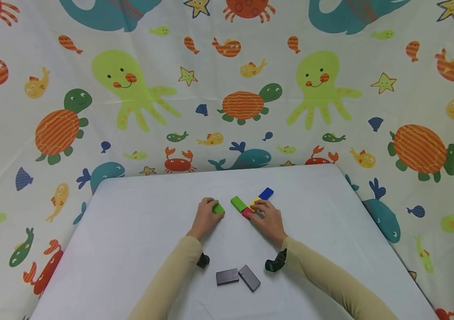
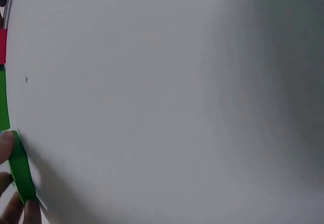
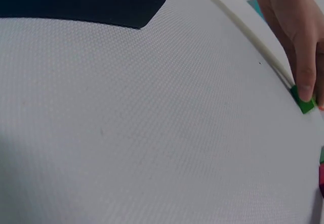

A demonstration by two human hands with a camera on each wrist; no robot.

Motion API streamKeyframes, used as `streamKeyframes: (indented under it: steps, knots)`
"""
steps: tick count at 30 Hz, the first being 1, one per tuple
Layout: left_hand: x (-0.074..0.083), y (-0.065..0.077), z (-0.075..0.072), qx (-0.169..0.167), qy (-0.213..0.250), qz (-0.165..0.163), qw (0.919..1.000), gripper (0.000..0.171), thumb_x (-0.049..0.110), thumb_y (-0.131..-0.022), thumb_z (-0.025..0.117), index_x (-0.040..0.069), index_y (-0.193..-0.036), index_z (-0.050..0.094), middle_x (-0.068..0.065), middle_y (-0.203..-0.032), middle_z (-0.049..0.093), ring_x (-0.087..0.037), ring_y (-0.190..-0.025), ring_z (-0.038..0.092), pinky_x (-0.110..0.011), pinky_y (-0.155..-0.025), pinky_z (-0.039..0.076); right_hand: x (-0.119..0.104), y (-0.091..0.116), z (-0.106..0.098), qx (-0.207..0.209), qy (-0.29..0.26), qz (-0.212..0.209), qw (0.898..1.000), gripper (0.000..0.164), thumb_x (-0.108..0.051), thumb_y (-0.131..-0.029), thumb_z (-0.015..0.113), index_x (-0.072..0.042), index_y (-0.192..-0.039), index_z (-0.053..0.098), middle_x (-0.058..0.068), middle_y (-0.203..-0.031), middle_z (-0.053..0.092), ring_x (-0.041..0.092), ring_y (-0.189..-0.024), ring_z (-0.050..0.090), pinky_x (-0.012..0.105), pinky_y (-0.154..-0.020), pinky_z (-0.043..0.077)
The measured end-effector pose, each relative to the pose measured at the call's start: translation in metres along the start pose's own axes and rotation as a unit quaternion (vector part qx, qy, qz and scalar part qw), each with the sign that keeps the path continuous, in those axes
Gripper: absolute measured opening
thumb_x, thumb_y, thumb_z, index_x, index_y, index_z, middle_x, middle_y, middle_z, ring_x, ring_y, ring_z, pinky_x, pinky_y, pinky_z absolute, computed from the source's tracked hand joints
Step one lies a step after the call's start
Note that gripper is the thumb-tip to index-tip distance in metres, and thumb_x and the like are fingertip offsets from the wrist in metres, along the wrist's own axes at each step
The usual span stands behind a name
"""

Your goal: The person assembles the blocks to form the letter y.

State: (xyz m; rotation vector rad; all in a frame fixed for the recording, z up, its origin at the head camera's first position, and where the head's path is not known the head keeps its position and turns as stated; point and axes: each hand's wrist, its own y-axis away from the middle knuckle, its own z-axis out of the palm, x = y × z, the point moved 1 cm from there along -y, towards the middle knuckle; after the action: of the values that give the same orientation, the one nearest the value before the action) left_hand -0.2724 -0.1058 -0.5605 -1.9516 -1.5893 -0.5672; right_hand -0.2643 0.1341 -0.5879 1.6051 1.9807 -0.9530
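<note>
My left hand (image 1: 206, 218) pinches a small green block (image 1: 219, 208) between thumb and fingers; in the left wrist view this green block (image 2: 21, 171) is tilted, with fingertips at both ends. To its right, a second green block (image 1: 238, 204), a red block (image 1: 246, 213), a yellow block (image 1: 252, 205) and a blue block (image 1: 266, 194) form a V, red at its near corner. My right hand (image 1: 270, 222) curls over the near part of this V, thumb at the red block and fingers across the yellow one, partly hiding both.
Two dark grey blocks (image 1: 227, 277) (image 1: 249, 278) lie on the white table (image 1: 130, 249) nearer to the body, between the forearms. A black camera sits on each wrist. Behind the table hangs a cloth (image 1: 206, 53) printed with sea animals.
</note>
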Motion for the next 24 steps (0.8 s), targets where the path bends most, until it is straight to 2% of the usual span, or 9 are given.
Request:
streamKeyframes:
  steps: [5,11,16,20,24]
  knots:
    - [-0.001,-0.006,0.001,-0.014,0.019,0.01,0.9997,0.045,0.012,-0.082,0.079,-0.007,-0.12,0.064,-0.022,-0.126,0.052,-0.035,-0.118,0.052,-0.045,-0.098,0.045,-0.002,0.0,-0.002,-0.001,-0.009,0.0,1.0,0.032,-0.032,-0.086,0.076,-0.013,-0.112,0.074,0.004,-0.124,0.06,0.024,-0.113,0.056,0.044,-0.089,0.036]
    - [0.003,-0.007,0.003,0.008,0.034,0.004,0.9994,0.04,0.013,-0.081,0.081,-0.007,-0.113,0.068,-0.021,-0.123,0.054,-0.034,-0.115,0.053,-0.044,-0.098,0.045,-0.001,0.0,-0.002,0.012,0.002,-0.015,1.0,0.031,-0.03,-0.085,0.077,-0.012,-0.11,0.074,0.005,-0.122,0.061,0.025,-0.115,0.056,0.044,-0.086,0.037]
    - [0.007,-0.008,0.006,0.042,0.006,-0.019,0.9989,0.037,0.014,-0.082,0.08,-0.005,-0.112,0.069,-0.021,-0.126,0.055,-0.036,-0.115,0.052,-0.045,-0.097,0.045,-0.003,0.001,-0.002,0.008,0.0,-0.012,1.0,0.032,-0.03,-0.085,0.076,-0.012,-0.111,0.074,0.006,-0.123,0.061,0.026,-0.117,0.055,0.045,-0.088,0.037]
    - [0.006,-0.011,0.01,0.066,-0.014,-0.025,0.9974,0.036,0.014,-0.082,0.08,-0.003,-0.111,0.07,-0.02,-0.127,0.057,-0.038,-0.115,0.051,-0.045,-0.096,0.044,-0.003,0.001,-0.002,0.009,0.001,-0.014,1.0,0.032,-0.031,-0.085,0.076,-0.012,-0.111,0.074,0.007,-0.123,0.061,0.027,-0.117,0.055,0.046,-0.087,0.038]
    - [0.004,-0.017,0.012,0.047,-0.01,-0.026,0.9985,0.036,0.012,-0.083,0.079,-0.003,-0.114,0.069,-0.022,-0.13,0.055,-0.039,-0.119,0.049,-0.044,-0.099,0.044,-0.002,0.001,-0.002,0.01,0.003,-0.012,1.0,0.031,-0.031,-0.086,0.076,-0.012,-0.11,0.074,0.006,-0.123,0.061,0.026,-0.116,0.056,0.045,-0.088,0.038]
